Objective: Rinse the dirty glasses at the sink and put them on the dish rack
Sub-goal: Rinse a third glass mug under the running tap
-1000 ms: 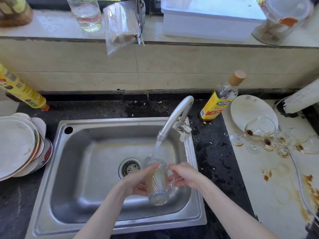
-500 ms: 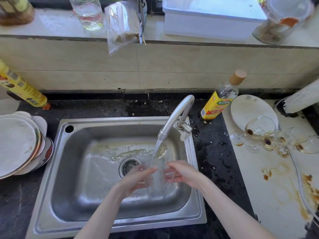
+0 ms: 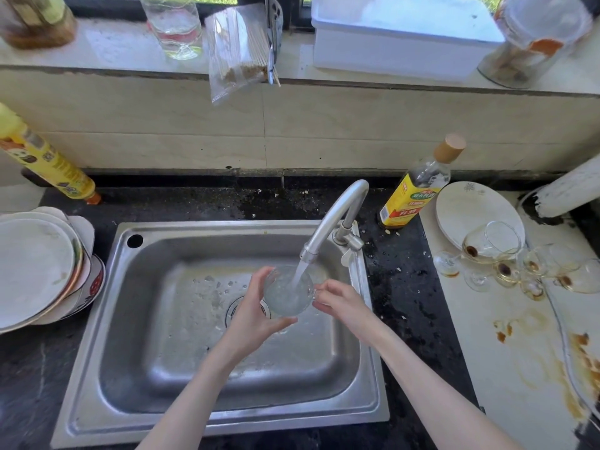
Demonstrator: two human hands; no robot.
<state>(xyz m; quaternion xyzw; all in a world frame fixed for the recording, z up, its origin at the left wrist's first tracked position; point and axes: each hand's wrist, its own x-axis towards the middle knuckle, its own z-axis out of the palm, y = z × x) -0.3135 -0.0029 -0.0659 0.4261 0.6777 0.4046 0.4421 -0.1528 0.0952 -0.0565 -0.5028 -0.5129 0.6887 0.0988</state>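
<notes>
Your left hand curls its grip round the glass, mouth up under the faucet stream, over the sink drain; your right hand pinches its rim. Stained wine glasses lie at the worktop's right edge.

sink in the middle, plates stacked left of it, dirty glasses lying on the right counter, bottle just behind the tap

the bottle label's chinese characters are unreadable.
</notes>
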